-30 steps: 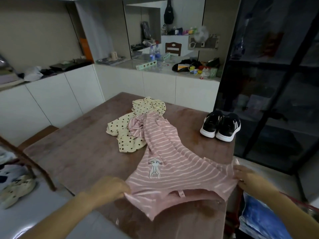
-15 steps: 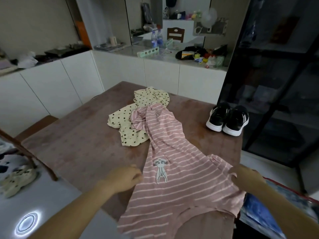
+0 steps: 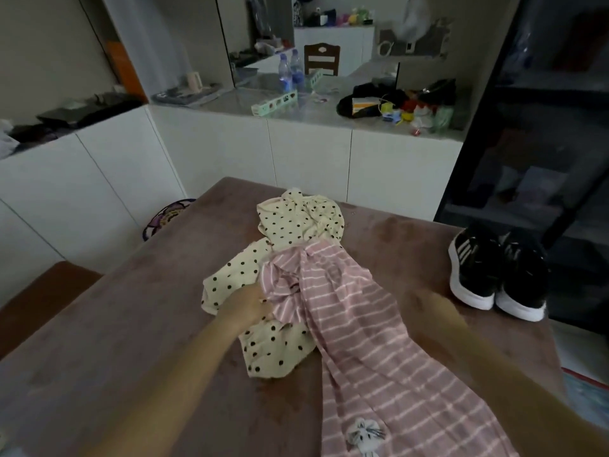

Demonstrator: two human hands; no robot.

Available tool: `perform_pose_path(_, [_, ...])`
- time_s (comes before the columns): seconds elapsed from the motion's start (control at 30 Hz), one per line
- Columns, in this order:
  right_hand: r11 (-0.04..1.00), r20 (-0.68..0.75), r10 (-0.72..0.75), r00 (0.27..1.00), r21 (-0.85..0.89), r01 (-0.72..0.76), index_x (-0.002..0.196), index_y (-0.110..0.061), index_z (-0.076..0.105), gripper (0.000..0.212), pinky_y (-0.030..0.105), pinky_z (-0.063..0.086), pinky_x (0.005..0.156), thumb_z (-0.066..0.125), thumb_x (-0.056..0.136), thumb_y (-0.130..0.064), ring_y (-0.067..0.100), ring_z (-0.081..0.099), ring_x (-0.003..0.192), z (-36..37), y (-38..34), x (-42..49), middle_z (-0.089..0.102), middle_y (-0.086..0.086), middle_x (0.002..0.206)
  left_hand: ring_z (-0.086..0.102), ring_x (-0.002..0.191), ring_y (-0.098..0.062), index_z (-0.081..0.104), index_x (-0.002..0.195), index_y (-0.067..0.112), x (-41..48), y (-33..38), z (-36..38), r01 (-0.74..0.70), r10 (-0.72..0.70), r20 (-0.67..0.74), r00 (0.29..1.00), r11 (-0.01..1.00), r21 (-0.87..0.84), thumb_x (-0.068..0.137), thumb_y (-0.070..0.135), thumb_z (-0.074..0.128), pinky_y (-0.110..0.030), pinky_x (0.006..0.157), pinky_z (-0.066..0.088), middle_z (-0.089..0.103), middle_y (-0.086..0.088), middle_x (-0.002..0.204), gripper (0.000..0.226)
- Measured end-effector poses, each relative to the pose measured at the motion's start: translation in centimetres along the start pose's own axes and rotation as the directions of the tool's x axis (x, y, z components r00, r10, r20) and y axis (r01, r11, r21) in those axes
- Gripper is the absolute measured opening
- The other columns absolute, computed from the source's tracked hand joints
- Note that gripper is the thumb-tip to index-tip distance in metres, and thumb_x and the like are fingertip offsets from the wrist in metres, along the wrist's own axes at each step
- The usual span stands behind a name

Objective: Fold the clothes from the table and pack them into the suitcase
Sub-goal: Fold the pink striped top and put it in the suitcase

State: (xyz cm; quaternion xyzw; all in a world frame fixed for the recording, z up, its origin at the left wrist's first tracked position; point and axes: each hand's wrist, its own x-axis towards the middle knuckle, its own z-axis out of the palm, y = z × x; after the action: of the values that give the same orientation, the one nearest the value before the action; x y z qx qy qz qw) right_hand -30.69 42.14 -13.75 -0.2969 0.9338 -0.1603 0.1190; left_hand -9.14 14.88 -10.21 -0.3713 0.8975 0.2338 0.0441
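A pink striped garment (image 3: 369,351) with a small cat patch lies on the brown table (image 3: 131,324), running from the middle toward the near edge. Its bunched upper end rests on a cream polka-dot garment (image 3: 296,222). My left hand (image 3: 248,306) grips that bunched pink end at its left side. My right hand (image 3: 428,303) is blurred at the pink garment's right edge, and its fingers cannot be made out. A blue thing with a red edge (image 3: 586,394), possibly the suitcase, shows on the floor at the lower right.
A pair of black sneakers (image 3: 497,275) stands on the table's right side. Behind the table, white cabinets carry a cluttered counter (image 3: 329,107) with bottles and toys. A brown seat (image 3: 43,291) is at the left, and a dark glass cabinet (image 3: 543,127) at the right.
Both hands left the garment's lower hem and reached forward to its upper part. The left hand took hold of the bunched pink end. The view moved closer over the table.
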Motion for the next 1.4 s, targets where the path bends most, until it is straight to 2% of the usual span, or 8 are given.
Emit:
perform_pose_path(0.13, [0.997,0.009,-0.027,1.0,-0.067,0.028,0.121,-0.014,0.06,0.031,0.042,0.049,0.089,0.048,0.094,-0.024,0.033,0.059,0.102,0.7,-2.9,4.2,0.062,0.013,0.114,0.065,0.081,-0.018,0.063,0.091,0.022,3.8,-0.6,1.7,-0.013,0.022,0.074,0.997,0.993,-0.114,0.091,0.044,0.053,-0.031,0.07,0.051,0.067,0.003,0.086,0.024])
perform_pose_path(0.33, [0.992,0.053,-0.13,0.99,0.013,0.129,0.062,-0.016,0.056,0.034,0.02,0.043,0.044,0.061,0.09,-0.034,0.009,0.055,0.042,3.2,-6.2,6.7,0.058,-0.004,0.047,0.069,0.083,-0.023,0.065,0.1,0.015,7.8,-0.9,4.0,0.313,-0.236,0.206,0.95,0.738,-0.597,0.077,0.019,0.074,-0.04,0.081,0.056,0.071,-0.003,0.092,0.025])
perform_pose_path(0.47, [0.95,0.326,-0.311,0.893,0.112,0.29,0.06,-0.014,0.051,0.034,0.013,0.031,0.052,0.06,0.086,-0.034,0.004,0.042,0.055,2.7,-7.8,5.4,0.045,-0.008,0.057,0.057,0.072,-0.022,0.055,0.078,0.014,9.6,-1.5,2.6,0.251,-0.313,0.009,0.95,0.746,-0.617,0.088,0.02,0.05,-0.031,0.068,0.045,0.059,-0.008,0.082,0.012])
perform_pose_path(0.6, [0.963,0.498,-0.269,0.825,0.15,0.224,0.064,-0.014,0.06,0.031,0.013,0.039,0.057,0.064,0.089,-0.032,0.0,0.052,0.057,0.0,-7.1,5.5,0.057,-0.009,0.055,0.065,0.093,-0.031,0.059,0.102,0.001,10.2,-1.9,0.4,0.101,-0.332,-0.008,0.943,0.31,-0.945,0.096,0.01,0.047,-0.04,0.085,0.053,0.065,-0.018,0.102,0.017])
perform_pose_path(0.73, [0.933,0.078,-0.117,0.99,0.351,0.083,0.073,0.01,0.06,0.023,0.02,0.037,0.054,0.057,0.091,-0.005,0.003,0.049,0.054,-2.0,-9.2,9.5,0.051,0.007,0.059,0.065,0.101,-0.034,0.05,0.121,-0.006,10.4,-0.9,-0.8,0.045,-0.327,0.018,0.945,0.075,-0.996,0.096,0.007,0.048,-0.043,0.082,0.057,0.063,-0.024,0.113,0.028])
perform_pose_path(1.0, [0.991,0.191,-0.092,0.977,0.11,0.072,0.132,-0.011,0.049,0.044,0.032,0.046,0.093,0.056,0.091,-0.022,0.028,0.056,0.114,3.4,-12.7,18.4,0.059,0.011,0.126,0.07,0.075,-0.022,0.057,0.107,0.002,10.3,-1.1,-2.2,0.068,-0.238,0.052,0.97,0.056,-0.996,0.093,0.008,0.054,-0.031,0.061,0.056,0.068,-0.019,0.098,0.016])
perform_pose_path(1.2, [0.979,0.346,-0.2,0.917,0.046,0.197,0.07,-0.015,0.062,0.016,0.021,0.039,0.056,0.068,0.081,-0.025,0.01,0.051,0.063,2.1,-12.9,19.0,0.061,0.0,0.07,0.064,0.083,-0.029,0.059,0.105,-0.004,10.1,-2.0,-3.9,0.03,-0.252,-0.006,0.968,0.138,-0.99,0.08,0.01,0.064,-0.036,0.071,0.051,0.066,-0.021,0.096,0.029])
perform_pose_path(1.4, [0.352,0.007,-0.167,0.986,0.935,0.053,0.061,-0.016,0.059,0.03,0.018,0.037,0.044,0.061,0.088,-0.005,0.009,0.048,0.044,-5.1,-12.1,17.9,0.054,-0.001,0.048,0.062,0.065,-0.028,0.065,0.072,0.001,11.3,-2.9,-7.7,-0.02,-0.39,-0.014,0.921,-0.011,-1.0,0.082,0.0,0.042,-0.031,0.062,0.053,0.063,-0.012,0.058,0.025])
